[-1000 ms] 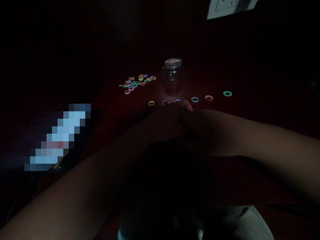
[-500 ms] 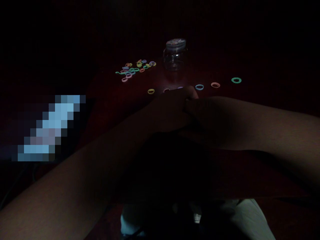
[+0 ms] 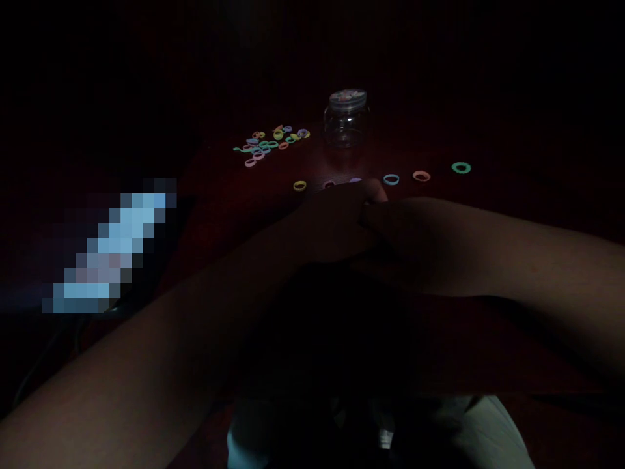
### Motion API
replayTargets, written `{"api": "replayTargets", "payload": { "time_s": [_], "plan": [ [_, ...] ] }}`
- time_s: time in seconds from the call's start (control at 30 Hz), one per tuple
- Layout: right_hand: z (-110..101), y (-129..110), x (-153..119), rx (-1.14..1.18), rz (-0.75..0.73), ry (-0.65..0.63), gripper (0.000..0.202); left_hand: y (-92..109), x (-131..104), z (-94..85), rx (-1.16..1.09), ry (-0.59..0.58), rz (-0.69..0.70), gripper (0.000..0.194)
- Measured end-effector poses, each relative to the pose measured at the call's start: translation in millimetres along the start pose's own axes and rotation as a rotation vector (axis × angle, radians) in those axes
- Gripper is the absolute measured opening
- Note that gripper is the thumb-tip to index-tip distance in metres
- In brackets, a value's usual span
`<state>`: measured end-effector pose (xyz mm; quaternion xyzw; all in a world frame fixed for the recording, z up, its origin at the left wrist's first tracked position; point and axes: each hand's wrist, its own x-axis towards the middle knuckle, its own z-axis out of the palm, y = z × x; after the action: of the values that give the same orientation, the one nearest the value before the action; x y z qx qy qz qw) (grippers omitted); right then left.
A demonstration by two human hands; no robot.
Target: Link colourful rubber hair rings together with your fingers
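My left hand (image 3: 344, 218) and my right hand (image 3: 403, 225) meet over the dark red table, in deep shadow; their fingers are mostly hidden, and whether anything is held cannot be seen. Just beyond them lies a row of small bands: yellow (image 3: 299, 186), pink (image 3: 331, 184) and purple (image 3: 355, 180) partly behind my left hand, then blue (image 3: 391, 179), orange (image 3: 421, 176) and green (image 3: 461, 167) toward the right. A pile of coloured bands (image 3: 266, 144) sits farther back on the left. Behind the row stands a clear lidded jar (image 3: 346, 124).
At the left is a bright, pixelated screen (image 3: 120, 247) with a cable beside it. The table (image 3: 229, 195) has its near edge above my lap, where light cloth (image 3: 493, 430) shows.
The whole view has shifted slightly, so the jar, bands and hands appear a little lower. My hands remain together in the same place over the table.
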<state>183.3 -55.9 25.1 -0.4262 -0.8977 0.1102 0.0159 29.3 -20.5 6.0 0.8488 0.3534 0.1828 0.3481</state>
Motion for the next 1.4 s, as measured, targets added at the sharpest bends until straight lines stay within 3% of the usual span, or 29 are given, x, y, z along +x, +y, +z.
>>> {"api": "replayTargets", "payload": {
  "time_s": [0.43,1.4],
  "plan": [
    [-1.8,-2.1,0.8,0.007,-0.023,0.026,0.032,1.8,-1.6,-3.6,0.108,-0.016,-0.005,0.026],
    [-3.5,-2.0,0.8,0.033,-0.072,0.034,0.033,1.8,-2.4,-3.9,0.112,-0.014,0.01,0.025]
  ]
}}
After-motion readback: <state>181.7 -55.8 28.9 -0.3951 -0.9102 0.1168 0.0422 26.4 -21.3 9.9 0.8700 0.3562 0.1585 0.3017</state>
